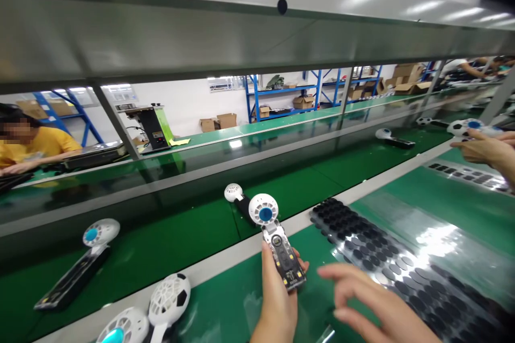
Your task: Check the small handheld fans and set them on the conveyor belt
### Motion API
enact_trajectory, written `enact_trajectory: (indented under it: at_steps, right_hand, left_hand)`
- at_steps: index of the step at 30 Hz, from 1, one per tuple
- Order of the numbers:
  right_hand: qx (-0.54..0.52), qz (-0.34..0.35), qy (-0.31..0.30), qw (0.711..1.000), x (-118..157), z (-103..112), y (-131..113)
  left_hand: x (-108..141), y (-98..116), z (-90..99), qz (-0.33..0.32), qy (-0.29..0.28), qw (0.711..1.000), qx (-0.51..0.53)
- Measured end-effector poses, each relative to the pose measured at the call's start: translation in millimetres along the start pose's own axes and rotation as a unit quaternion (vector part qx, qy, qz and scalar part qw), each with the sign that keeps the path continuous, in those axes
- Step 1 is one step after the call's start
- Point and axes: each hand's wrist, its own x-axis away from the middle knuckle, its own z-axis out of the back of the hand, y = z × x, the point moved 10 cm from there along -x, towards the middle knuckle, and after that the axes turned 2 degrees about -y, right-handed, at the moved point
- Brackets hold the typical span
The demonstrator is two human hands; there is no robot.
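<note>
My left hand (277, 300) is wrapped around the handle of a small handheld fan (281, 252). The fan's white round head has a blue centre and points up and away from me. Its handle lies uncovered, showing a circuit board with small yellow parts. To the right of the fan, my right hand (362, 300) hovers, slightly blurred, with index finger and thumb apart and nothing visible between them. Beyond that hand, clear sheets of round black stickers (362, 246) lie on the green worktop (225, 300).
A green conveyor belt (169, 246) runs across, carrying several fans, one of them a fan (80, 262) at left. Two white fan heads (169, 300) rest near the front edge. A co-worker's hand (488, 150) is at right; a person in yellow (44, 142) sits far left. A metal beam (201, 37) hangs overhead.
</note>
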Motion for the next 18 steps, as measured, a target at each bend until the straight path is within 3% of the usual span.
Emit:
enact_trajectory:
  at_steps: [4,7,18]
  right_hand:
    - [-0.057,-0.099,-0.016,0.993,-47.5,7.2,3.5]
    - [-0.062,-0.091,-0.061,0.992,-71.9,-3.7,-5.6]
    - [-0.020,-0.068,-0.083,0.994,-80.9,-15.9,-4.7]
  left_hand:
    - [-0.4,-0.9,1.1,-0.008,-0.012,1.000,-0.012]
    - [-4.3,-1.8,0.6,-0.015,-0.019,0.999,-0.029]
    - [-15.5,-5.5,7.3,-0.033,0.001,0.998,-0.057]
